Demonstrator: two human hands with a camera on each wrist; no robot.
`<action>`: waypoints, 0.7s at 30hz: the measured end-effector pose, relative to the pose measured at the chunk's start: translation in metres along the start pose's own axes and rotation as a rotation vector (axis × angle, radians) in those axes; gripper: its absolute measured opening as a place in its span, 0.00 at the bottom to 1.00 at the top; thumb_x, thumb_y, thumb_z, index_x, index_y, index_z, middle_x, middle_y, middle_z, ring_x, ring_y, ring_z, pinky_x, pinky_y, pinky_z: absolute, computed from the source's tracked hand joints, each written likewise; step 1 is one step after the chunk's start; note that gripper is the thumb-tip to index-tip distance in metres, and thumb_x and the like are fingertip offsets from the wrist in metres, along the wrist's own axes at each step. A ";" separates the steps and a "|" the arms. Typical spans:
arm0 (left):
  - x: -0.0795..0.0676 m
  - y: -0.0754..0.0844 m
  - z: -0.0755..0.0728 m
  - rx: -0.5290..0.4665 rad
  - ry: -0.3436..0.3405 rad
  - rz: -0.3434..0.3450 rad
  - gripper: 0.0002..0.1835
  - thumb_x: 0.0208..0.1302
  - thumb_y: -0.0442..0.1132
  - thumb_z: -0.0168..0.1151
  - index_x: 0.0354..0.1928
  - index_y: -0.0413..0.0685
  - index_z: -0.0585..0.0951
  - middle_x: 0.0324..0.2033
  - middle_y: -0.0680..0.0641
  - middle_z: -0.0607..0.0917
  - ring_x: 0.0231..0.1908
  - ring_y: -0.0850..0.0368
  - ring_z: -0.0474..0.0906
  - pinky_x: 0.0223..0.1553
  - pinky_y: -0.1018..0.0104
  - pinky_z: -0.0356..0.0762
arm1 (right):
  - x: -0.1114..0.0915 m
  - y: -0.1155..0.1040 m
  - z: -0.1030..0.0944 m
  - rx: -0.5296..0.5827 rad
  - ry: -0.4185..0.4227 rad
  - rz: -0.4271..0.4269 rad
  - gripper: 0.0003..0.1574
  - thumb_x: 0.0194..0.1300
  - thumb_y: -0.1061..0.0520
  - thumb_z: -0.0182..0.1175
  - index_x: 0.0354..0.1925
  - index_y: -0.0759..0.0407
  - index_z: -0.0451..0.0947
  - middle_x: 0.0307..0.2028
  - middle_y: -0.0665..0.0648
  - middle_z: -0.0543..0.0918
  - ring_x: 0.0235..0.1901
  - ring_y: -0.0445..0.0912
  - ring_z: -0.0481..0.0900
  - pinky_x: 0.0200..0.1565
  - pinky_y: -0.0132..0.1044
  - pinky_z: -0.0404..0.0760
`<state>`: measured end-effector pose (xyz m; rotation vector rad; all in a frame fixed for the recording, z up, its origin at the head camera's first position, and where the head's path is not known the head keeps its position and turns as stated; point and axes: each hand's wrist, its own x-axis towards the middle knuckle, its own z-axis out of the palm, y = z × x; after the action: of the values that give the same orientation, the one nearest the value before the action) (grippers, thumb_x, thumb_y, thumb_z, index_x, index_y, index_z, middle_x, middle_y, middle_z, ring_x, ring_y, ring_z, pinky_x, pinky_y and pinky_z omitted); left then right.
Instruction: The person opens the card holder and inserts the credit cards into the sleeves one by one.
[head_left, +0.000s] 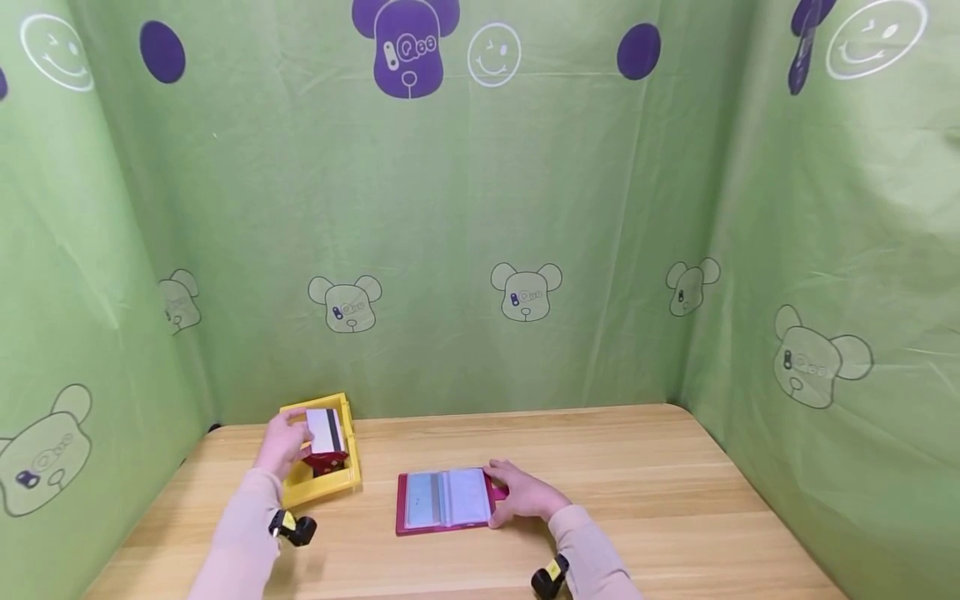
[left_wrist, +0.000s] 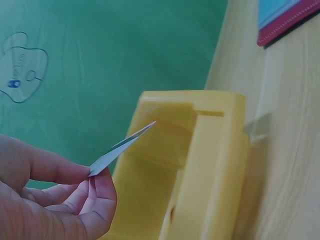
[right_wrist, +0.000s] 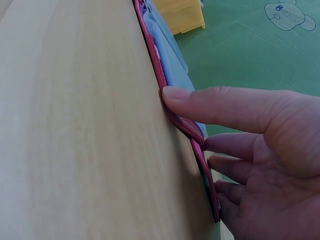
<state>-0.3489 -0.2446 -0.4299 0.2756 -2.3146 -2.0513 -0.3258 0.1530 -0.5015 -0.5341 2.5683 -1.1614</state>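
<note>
My left hand (head_left: 283,442) pinches a white card with a dark stripe (head_left: 324,429) between thumb and fingertips, over a yellow plastic box (head_left: 321,490) at the left. In the left wrist view the card (left_wrist: 120,152) appears nearly edge-on, tilted above the box's opening. A pink-red card holder (head_left: 402,517) lies open on the table, with clear and bluish sleeves (head_left: 467,496) inside. My right hand (head_left: 528,494) grips its right end, the thumb at the near edge and the fingers toward the far edge. A strap tab (right_wrist: 206,180) sticks out beneath that hand.
Something dark red (head_left: 327,461) lies inside the yellow box, partly hidden by the card. The wooden table (head_left: 600,450) meets green printed cloth (head_left: 465,358) at the back and both sides. Black wrist cameras (head_left: 300,531) sit on both forearms.
</note>
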 end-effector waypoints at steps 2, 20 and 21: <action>-0.004 0.005 0.001 0.008 0.005 -0.005 0.39 0.55 0.19 0.45 0.72 0.30 0.52 0.64 0.22 0.63 0.46 0.47 0.75 0.40 0.68 0.80 | 0.001 0.000 0.000 0.000 0.000 -0.001 0.59 0.36 0.64 0.73 0.69 0.67 0.62 0.73 0.69 0.56 0.74 0.68 0.45 0.72 0.68 0.46; -0.030 0.018 0.043 -0.130 -0.040 0.049 0.36 0.59 0.18 0.47 0.72 0.35 0.56 0.51 0.35 0.74 0.36 0.56 0.78 0.37 0.67 0.84 | 0.001 0.001 0.000 0.002 -0.008 0.010 0.58 0.38 0.65 0.73 0.69 0.65 0.63 0.74 0.68 0.56 0.74 0.68 0.44 0.72 0.68 0.45; -0.032 0.018 0.047 -0.136 -0.043 0.048 0.36 0.60 0.18 0.48 0.72 0.35 0.56 0.50 0.36 0.74 0.36 0.56 0.78 0.38 0.67 0.84 | 0.001 0.001 0.000 0.002 -0.008 0.009 0.58 0.38 0.65 0.73 0.69 0.65 0.63 0.74 0.68 0.56 0.74 0.68 0.44 0.72 0.68 0.45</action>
<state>-0.3264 -0.1918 -0.4155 0.1709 -2.1686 -2.2002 -0.3274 0.1531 -0.5019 -0.5258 2.5600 -1.1559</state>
